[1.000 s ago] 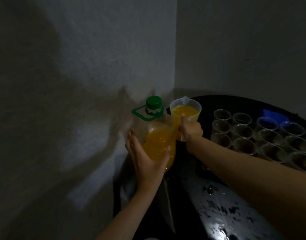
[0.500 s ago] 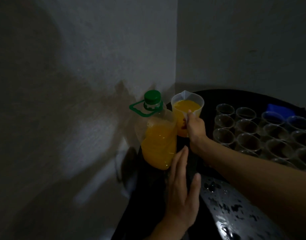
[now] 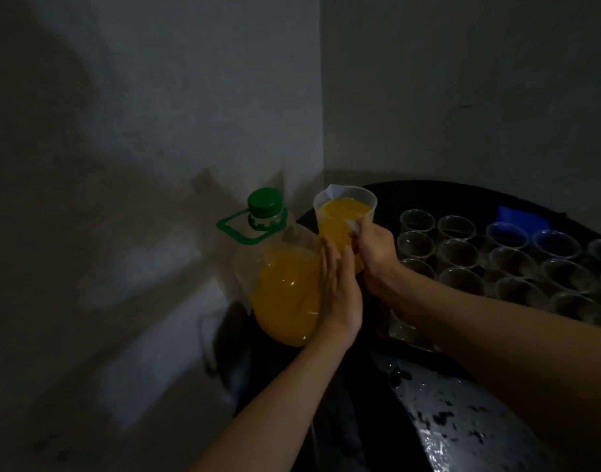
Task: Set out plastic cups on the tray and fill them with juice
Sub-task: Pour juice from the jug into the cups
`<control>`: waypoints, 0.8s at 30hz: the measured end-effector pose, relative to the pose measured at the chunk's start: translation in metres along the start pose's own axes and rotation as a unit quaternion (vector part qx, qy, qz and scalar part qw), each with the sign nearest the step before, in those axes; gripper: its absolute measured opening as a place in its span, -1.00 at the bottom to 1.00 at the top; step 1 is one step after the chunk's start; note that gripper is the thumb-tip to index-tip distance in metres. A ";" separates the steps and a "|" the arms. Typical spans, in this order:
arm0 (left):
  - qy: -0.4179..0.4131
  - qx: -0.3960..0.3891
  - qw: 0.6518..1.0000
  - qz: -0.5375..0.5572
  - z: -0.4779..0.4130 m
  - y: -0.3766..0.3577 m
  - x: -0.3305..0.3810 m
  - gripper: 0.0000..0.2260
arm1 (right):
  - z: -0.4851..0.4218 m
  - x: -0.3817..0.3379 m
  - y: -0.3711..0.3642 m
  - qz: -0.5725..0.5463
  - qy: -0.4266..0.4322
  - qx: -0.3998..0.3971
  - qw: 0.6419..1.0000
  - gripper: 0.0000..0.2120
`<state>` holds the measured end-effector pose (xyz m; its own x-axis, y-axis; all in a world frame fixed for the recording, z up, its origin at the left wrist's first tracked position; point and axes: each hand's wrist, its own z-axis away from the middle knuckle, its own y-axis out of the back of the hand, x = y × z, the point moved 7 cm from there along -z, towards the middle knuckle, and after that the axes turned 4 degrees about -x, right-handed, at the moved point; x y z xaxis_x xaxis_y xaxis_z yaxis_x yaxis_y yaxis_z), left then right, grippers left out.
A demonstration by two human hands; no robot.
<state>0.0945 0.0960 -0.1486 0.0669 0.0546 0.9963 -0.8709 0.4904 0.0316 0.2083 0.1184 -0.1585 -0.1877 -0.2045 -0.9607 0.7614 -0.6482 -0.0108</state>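
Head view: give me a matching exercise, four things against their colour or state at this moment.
Things:
1 bottle cap
2 jug
3 plastic cups
4 left hand

States:
A empty, in rows
B green
C fingers straight, at the side of the bottle
D holds juice, gripped by the right hand

Pairs: 1-B, 2-D, 3-A, 4-C

Dimly lit. Bare, rough grey walls [image 3: 139,131] meeting at a corner [image 3: 321,97], soft shadows over the left one. Dark, glossy table [image 3: 462,420] set against them.
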 end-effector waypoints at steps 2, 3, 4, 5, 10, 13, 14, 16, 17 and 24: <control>0.006 0.015 1.000 0.021 -0.009 -0.001 0.005 -0.44 | -0.004 -0.003 0.003 -0.017 -0.005 0.010 1.000 -0.67; 0.007 0.020 0.999 0.024 -0.013 -0.002 0.007 -0.44 | -0.007 -0.003 0.005 -0.025 -0.008 0.013 1.000 -0.67; 0.008 0.023 0.999 0.023 -0.017 -0.002 0.007 -0.44 | -0.008 -0.005 0.006 -0.029 -0.011 0.013 0.999 -0.67; 0.006 0.025 0.999 0.021 -0.022 -0.001 0.008 -0.44 | -0.008 -0.006 0.007 -0.029 -0.014 0.009 0.999 -0.67; 0.001 0.029 0.999 0.038 -0.044 0.004 0.012 -0.43 | -0.007 -0.019 0.011 -0.053 0.008 -0.003 0.999 -0.67; 0.010 0.030 0.999 0.031 -0.055 0.003 0.014 -0.40 | -0.005 -0.037 0.017 -0.056 0.030 0.004 0.998 -0.64; 0.007 0.029 0.999 0.034 -0.056 0.001 0.017 -0.39 | -0.003 -0.045 0.019 -0.056 0.037 0.002 0.998 -0.64; -0.005 0.029 0.999 0.044 -0.058 0.000 0.028 -0.40 | 0.001 -0.062 0.025 -0.058 0.052 -0.008 0.997 -0.64; -0.012 0.028 0.998 0.048 -0.060 -0.001 0.034 -0.39 | 0.004 -0.071 0.028 -0.062 0.062 -0.016 0.996 -0.64; -0.050 0.014 0.996 0.068 -0.069 -0.009 0.078 -0.38 | 0.036 -0.131 0.070 -0.057 0.108 -0.047 0.991 -0.72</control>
<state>0.1413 0.1553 -0.0767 -0.1002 0.0318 0.9945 -0.8816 0.4605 -0.1036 0.2638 0.0727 -0.0236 -0.1466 0.0351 -0.9886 0.7989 -0.5851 -0.1393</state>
